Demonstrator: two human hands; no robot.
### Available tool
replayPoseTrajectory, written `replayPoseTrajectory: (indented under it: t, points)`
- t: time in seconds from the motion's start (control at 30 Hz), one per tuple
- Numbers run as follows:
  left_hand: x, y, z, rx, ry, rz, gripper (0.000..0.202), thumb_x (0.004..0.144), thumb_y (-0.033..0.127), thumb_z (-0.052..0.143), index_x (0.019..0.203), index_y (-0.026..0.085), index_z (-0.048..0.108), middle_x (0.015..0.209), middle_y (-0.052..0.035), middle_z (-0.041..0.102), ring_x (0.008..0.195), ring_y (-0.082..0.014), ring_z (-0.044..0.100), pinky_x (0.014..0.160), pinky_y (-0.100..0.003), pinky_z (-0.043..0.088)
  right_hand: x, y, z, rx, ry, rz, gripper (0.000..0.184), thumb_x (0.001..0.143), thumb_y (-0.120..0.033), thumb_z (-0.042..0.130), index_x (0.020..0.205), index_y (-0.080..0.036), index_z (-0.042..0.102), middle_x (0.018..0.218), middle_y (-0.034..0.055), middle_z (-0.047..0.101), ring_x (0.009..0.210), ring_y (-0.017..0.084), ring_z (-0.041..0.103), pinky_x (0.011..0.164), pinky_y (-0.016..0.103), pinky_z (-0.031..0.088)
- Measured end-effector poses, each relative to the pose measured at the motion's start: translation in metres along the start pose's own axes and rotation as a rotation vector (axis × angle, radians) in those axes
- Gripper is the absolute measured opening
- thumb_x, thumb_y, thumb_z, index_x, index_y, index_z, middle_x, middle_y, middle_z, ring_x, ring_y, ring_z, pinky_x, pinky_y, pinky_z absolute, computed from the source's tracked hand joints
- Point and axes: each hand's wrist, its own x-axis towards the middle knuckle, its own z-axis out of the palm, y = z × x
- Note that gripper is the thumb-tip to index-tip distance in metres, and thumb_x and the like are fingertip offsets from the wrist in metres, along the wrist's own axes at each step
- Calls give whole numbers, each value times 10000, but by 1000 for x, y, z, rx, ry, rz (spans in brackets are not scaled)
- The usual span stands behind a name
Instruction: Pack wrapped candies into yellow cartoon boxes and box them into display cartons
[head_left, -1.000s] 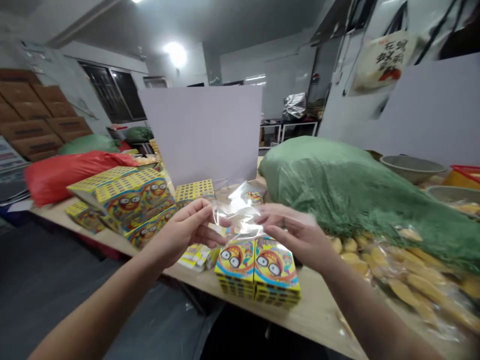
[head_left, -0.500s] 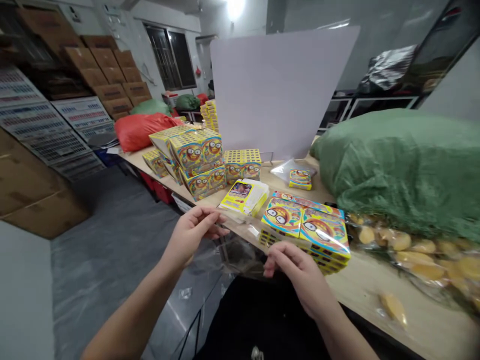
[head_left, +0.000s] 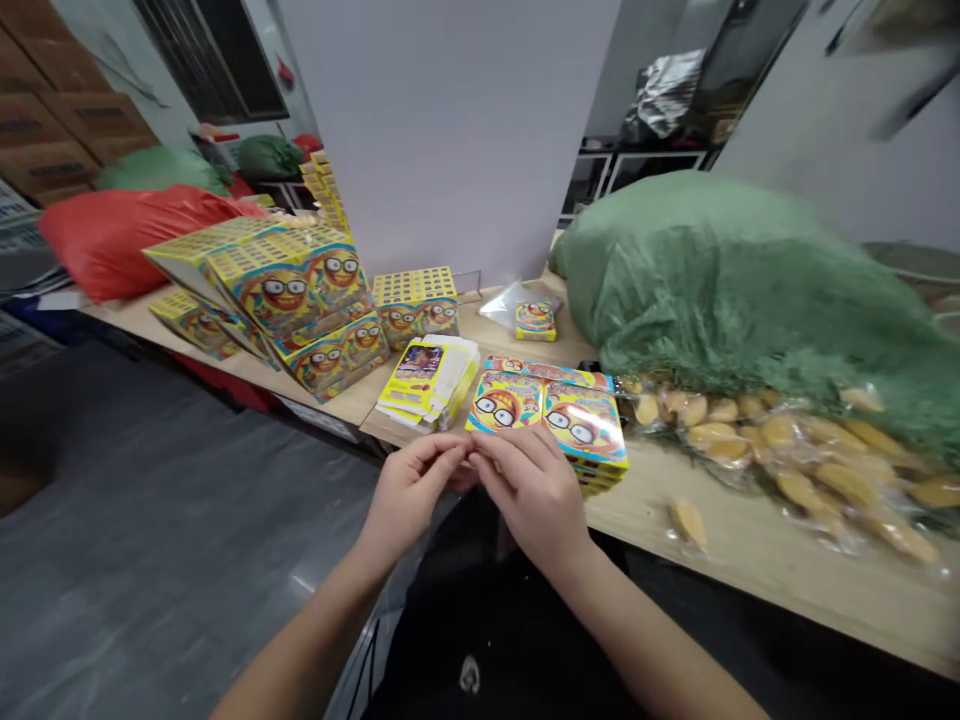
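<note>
My left hand and my right hand meet at the table's front edge, fingertips pinched together. Between them is clear plastic film, which hardly shows now because the fingers cover it. Just beyond the right hand sits a block of yellow boxes with cartoon faces in glasses, partly hidden by that hand. Flattened yellow and white cartons lie in a pile beyond the left hand. Farther back, a small yellow box rests on a stack of clear plastic sheets or bags.
Stacked yellow display boxes and a red sack stand at left. A large green sack lies at right, with wrapped yellow pieces before it. One wrapped piece lies apart. A pale board stands behind.
My hands, earlier apart with clear film stretched between them, have come together at the fingertips. The view has tilted down and turned right.
</note>
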Motion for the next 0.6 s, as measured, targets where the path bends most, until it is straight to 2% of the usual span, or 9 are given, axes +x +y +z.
replayPoseTrajectory:
  t: [0.17, 0.33, 0.47, 0.6]
  points:
    - [10, -1, 9, 188, -54, 118, 204, 840, 323, 604, 976, 249, 737, 918, -18, 743, 783, -186, 684, 726, -286, 563, -6, 18, -5, -119, -22, -57, 185, 880, -121, 573, 1021, -138, 690, 946, 77, 734, 885, 201, 647, 837, 363, 536]
    - [18, -1, 13, 439, -58, 219, 217, 865, 301, 575, 1013, 288, 733, 1018, -18, 738, 911, -223, 683, 867, -336, 528, -7, 24, -4, -287, -67, -131, 231, 870, -118, 564, 1072, -98, 674, 993, 107, 735, 895, 224, 660, 794, 366, 541]
    - [21, -1, 13, 524, -55, 278, 207, 856, 266, 580, 985, 299, 738, 997, -20, 744, 923, -235, 685, 877, -344, 513, -3, 27, -1, -296, -110, -125, 177, 866, -101, 526, 921, -108, 694, 849, 95, 728, 803, 203, 653, 741, 336, 522]
    - [22, -3, 15, 553, -73, 268, 198, 856, 246, 574, 959, 283, 739, 957, -27, 748, 876, -226, 689, 823, -327, 515, 0, 34, 3, -145, -155, 40, 215, 845, -97, 490, 721, -163, 653, 695, 48, 668, 690, 168, 610, 659, 294, 486]
